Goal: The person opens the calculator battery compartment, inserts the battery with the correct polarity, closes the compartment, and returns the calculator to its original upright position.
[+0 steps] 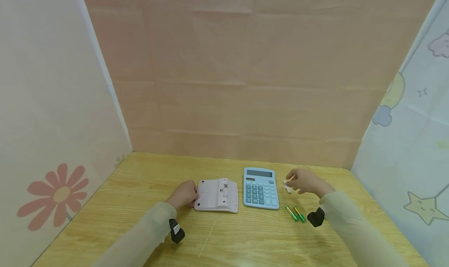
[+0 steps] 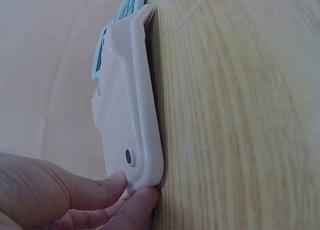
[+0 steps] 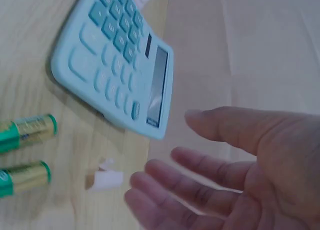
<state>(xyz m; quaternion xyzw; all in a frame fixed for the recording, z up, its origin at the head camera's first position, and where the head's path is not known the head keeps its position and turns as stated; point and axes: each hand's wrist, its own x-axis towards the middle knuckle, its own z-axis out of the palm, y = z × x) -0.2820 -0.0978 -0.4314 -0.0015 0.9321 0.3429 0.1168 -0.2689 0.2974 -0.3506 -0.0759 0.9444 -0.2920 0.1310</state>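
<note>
A pale pink calculator (image 1: 208,195) lies face down on the table, its battery slot (image 1: 225,190) uncovered. My left hand (image 1: 183,195) pinches its left edge, thumb on top close to a dark round foot (image 2: 128,156) and fingers underneath. To the right, my right hand (image 1: 305,181) hovers with spread, relaxed fingers and nothing between them. Just beyond its fingertips, a small pale pink plastic piece (image 3: 107,180) rests on the wood. A light blue calculator (image 1: 261,189) lies face up between the hands. Two green and gold batteries (image 1: 296,214) lie side by side below the right hand.
The wooden table (image 1: 158,169) ends at a tan backdrop (image 1: 245,103). White printed panels stand at the left (image 1: 52,103) and right (image 1: 421,142). A thin pale strip (image 1: 207,239) lies in front of the pink calculator.
</note>
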